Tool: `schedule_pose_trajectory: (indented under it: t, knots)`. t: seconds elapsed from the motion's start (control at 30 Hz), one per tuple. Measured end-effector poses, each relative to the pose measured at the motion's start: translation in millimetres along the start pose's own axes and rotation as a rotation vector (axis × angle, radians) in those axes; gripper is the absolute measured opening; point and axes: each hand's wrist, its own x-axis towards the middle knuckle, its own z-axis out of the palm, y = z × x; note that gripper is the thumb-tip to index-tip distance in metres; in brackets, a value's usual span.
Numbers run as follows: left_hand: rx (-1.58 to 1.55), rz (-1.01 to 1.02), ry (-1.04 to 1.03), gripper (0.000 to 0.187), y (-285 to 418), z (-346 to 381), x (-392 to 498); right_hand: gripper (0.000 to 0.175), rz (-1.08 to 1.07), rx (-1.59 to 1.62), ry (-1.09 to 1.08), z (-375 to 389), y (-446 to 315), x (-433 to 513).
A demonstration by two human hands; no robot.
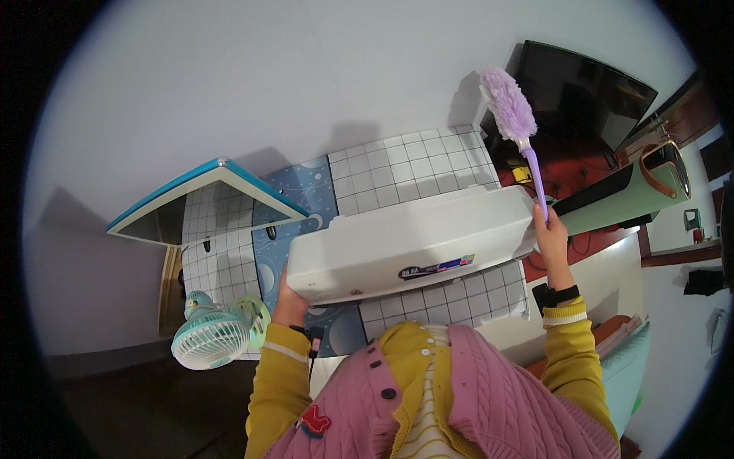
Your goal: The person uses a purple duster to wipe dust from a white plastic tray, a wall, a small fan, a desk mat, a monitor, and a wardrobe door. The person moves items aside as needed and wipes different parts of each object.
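A long white plastic appliance [424, 235], with a dark sticker bearing writing on its front, spans the space between my hands above the table. My left hand [291, 301] grips its left end from the side, with part of the fingers hidden. At the opposite end, my right hand [551, 241] holds the handle of a purple fluffy duster [510, 106] upright. It also rests against the appliance's right end; whether it bears any weight there I cannot tell. The duster's head points up towards the wall.
A white-and-black checked tablecloth [413, 160] and a blue patterned mat [298, 183] cover the table. To the left are a blue-edged mirror [218, 212] and a mint-green fan [212, 338]. A television [579, 92] and a green cylindrical appliance [619, 198] stand at the right.
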Motion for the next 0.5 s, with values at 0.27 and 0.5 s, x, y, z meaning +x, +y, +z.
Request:
schedule_pose_trajectory:
  t: [0.27,0.5]
  knots:
    - [0.071,-0.113,-0.164,0.044,28.6,42.2,36.6,0.042,-0.173,-0.14,-0.053,15.9,-24.5,47.3]
    - [0.135,-0.054,-0.197,0.053,43.9,69.6,43.3,0.043,-0.234,-0.236,-0.117,33.4,-37.7,81.1]
